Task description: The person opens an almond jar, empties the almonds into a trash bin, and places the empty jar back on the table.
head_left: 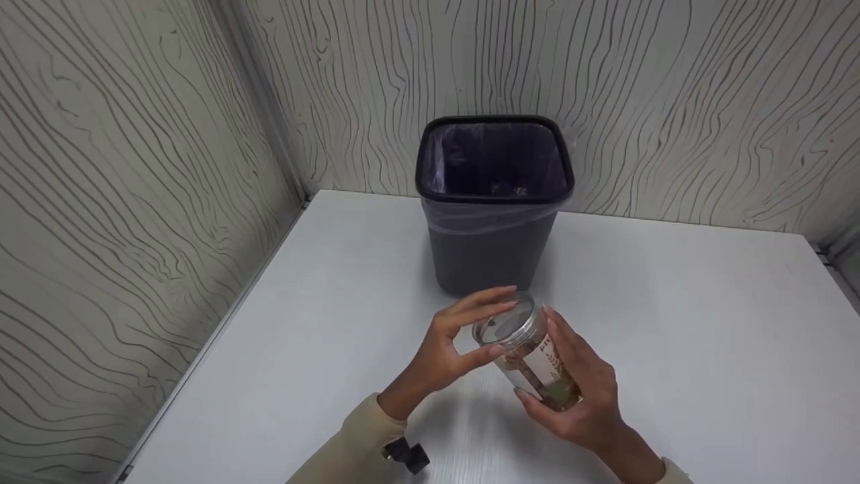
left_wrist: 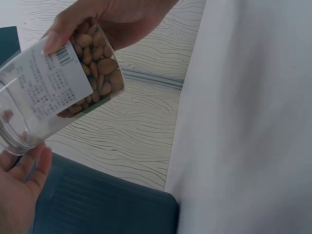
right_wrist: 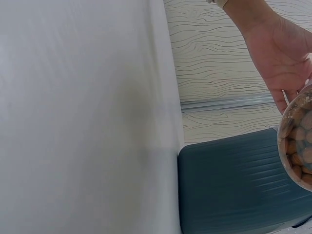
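Note:
A clear plastic jar of almonds (head_left: 537, 366) is tilted above the table, its top end toward the upper left in the head view. My right hand (head_left: 588, 396) grips the jar's body, thumb on the near side and fingers along the far side. My left hand (head_left: 447, 343) spans the jar's clear lid (head_left: 508, 323), with the thumb at the near edge and fingers over the far edge. In the left wrist view a white printed label (left_wrist: 54, 80) with a barcode covers part of the jar. Almonds (left_wrist: 97, 58) lie gathered toward its bottom end.
A dark bin (head_left: 490, 252) with a clear liner stands on the white table (head_left: 336, 269), just beyond the jar and against the patterned back wall (head_left: 376, 87). A second patterned panel (head_left: 134, 202) borders the table on the left. A small black device (head_left: 406, 455) sits at my left sleeve.

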The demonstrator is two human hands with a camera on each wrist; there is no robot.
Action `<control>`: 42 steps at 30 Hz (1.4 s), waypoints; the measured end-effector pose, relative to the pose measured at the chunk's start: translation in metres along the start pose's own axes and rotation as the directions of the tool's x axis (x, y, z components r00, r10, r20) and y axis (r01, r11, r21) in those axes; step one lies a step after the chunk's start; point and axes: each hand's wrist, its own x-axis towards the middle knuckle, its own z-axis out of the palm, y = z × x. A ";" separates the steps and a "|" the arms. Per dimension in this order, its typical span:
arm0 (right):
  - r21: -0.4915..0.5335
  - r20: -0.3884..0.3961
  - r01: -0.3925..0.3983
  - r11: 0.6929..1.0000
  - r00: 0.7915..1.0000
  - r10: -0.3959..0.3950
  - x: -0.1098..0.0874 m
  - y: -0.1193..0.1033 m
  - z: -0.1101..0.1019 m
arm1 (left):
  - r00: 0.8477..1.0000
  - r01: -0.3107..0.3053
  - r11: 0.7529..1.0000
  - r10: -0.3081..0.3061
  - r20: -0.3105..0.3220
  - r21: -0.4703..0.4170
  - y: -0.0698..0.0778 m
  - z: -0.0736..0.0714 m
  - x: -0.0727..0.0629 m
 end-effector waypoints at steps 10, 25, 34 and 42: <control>0.008 0.012 -0.001 1.000 1.000 0.001 0.003 -0.002 -0.001 | 1.000 0.000 1.000 0.000 -0.004 -0.028 0.021 -0.002 0.006; -0.010 0.012 -0.005 1.000 1.000 0.005 0.004 -0.003 -0.002 | 0.999 0.010 0.997 -0.007 -0.049 0.070 0.002 0.003 0.000; -0.018 0.004 0.012 1.000 1.000 -0.012 0.004 -0.002 -0.001 | 0.996 0.039 0.991 -0.030 -0.079 0.126 0.010 0.006 0.000; -0.034 0.007 0.019 0.999 1.000 -0.019 0.002 0.002 -0.001 | 0.994 0.061 0.989 -0.048 -0.101 0.133 0.011 0.007 0.001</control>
